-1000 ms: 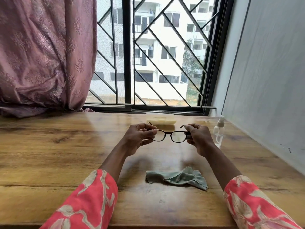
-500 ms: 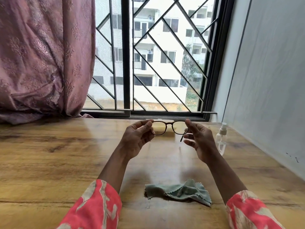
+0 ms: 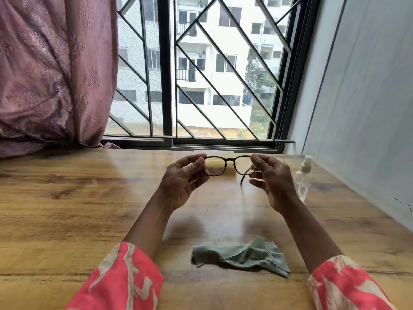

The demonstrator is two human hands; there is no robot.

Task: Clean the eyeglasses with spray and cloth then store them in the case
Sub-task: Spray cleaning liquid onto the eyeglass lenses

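Note:
Dark-framed eyeglasses (image 3: pixel 225 164) are held up over the wooden table, lenses facing me. My left hand (image 3: pixel 183 182) pinches the frame's left end between thumb and fingers. My right hand (image 3: pixel 270 180) pinches the right end, and one temple hangs down beside it. A crumpled grey-green cloth (image 3: pixel 243 256) lies on the table between my forearms. A small clear spray bottle (image 3: pixel 302 177) with a white nozzle stands just right of my right hand. A pale yellow case (image 3: pixel 215 163) lies by the window, seen partly through the lenses.
The wooden table (image 3: pixel 67 209) runs up to a barred window (image 3: pixel 167 74). A pink curtain (image 3: pixel 51 70) hangs at the left and rests on the tabletop's back corner. A white wall (image 3: pixel 368 97) borders the table on the right.
Both hands have raised the eyeglasses and tipped them more upright. My fingers have loosened from a closed grip to a fingertip pinch, and one temple now hangs free.

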